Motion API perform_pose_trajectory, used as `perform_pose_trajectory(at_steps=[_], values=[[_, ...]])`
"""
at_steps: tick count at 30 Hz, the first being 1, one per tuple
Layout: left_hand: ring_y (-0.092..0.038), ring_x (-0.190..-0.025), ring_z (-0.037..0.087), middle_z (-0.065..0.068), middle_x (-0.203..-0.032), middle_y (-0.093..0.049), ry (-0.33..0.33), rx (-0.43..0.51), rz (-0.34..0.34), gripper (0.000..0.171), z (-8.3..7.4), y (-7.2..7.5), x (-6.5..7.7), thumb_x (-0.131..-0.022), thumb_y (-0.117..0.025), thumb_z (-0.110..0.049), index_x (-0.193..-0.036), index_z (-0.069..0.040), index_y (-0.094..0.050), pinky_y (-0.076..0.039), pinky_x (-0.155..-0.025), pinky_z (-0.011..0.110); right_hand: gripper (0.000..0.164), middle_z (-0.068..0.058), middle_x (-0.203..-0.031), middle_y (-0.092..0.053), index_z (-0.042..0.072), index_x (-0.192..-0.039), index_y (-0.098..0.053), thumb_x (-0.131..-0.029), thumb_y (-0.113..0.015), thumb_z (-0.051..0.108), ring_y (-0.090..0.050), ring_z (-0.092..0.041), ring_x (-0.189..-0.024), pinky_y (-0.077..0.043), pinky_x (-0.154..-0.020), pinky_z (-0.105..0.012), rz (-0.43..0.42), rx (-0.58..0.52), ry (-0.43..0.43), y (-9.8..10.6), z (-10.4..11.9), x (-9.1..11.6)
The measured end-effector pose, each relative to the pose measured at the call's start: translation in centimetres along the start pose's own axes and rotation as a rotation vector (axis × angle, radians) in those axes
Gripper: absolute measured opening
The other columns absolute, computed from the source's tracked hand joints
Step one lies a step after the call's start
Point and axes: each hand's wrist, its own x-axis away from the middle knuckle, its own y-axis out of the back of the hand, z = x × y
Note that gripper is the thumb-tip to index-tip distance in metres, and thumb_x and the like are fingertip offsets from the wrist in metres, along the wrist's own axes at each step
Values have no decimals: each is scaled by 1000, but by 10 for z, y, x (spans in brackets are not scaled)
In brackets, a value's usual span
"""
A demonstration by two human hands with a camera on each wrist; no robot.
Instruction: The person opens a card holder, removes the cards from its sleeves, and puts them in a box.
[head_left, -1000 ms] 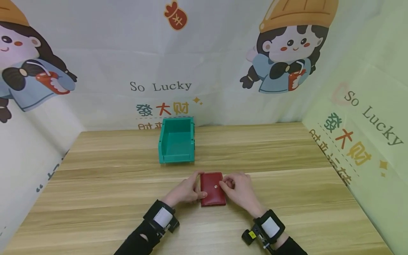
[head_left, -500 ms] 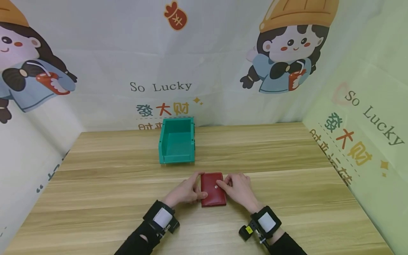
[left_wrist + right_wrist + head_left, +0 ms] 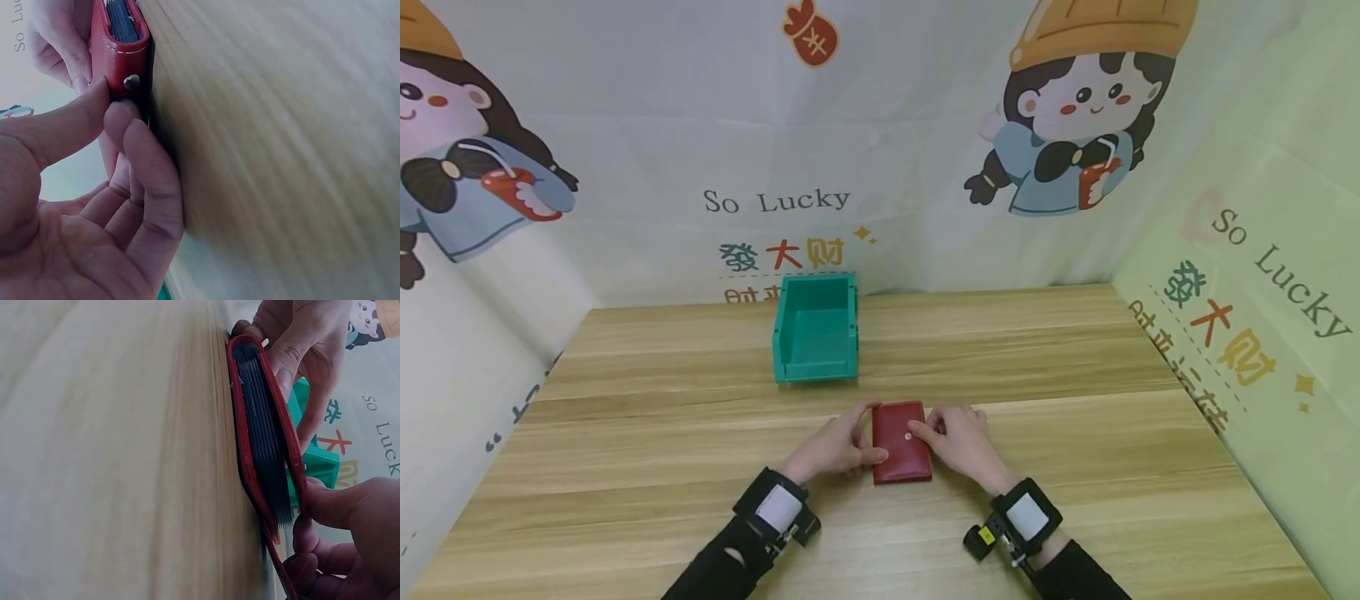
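A small red card holder (image 3: 895, 454) with a metal snap lies on the table in the head view, between both hands. My left hand (image 3: 831, 446) grips its left edge, thumb on the cover and fingers along the side; in the left wrist view a snap stud (image 3: 132, 82) shows beside the fingertips. At the right edge, my right hand (image 3: 964, 443) pinches the cover, its thumb close to the snap. The right wrist view shows a stack of dark card sleeves (image 3: 262, 431) between the covers and a strip standing apart from the stack near the right fingers.
Behind the card holder stands a green plastic bin (image 3: 816, 372), near the back of the wooden table (image 3: 1037, 358). Printed cloth walls (image 3: 925, 167) with cartoon figures and lettering border the table at the back and sides.
My right thumb has slid left over the card holder's edge to near the snap, and the right wrist has shifted slightly left. The left hand keeps its grip.
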Motion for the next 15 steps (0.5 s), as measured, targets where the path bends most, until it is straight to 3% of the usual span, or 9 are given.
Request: perform_pose_trajectory(at_steps=[9, 15], values=[[-56, -64, 14, 3, -79, -62, -77, -33, -41, 74, 0, 0, 2, -94, -72, -28, -153, -5, -33, -45, -61, 27, 31, 7, -58, -45, 15, -69, -64, -98, -64, 25, -42, -11, -64, -24, -77, -34, -30, -51, 18, 4, 6, -2], [-56, -77, 14, 3, -87, -62, -160, -27, -71, 73, -6, -1, 3, -93, -72, -36, -152, -8, -39, -45, -66, 27, 23, 4, -65, -57, 10, -80, -71, -99, -63, 21, -46, -6, -60, -35, -61, -23, -45, -152, 32, 5, 11, -4]])
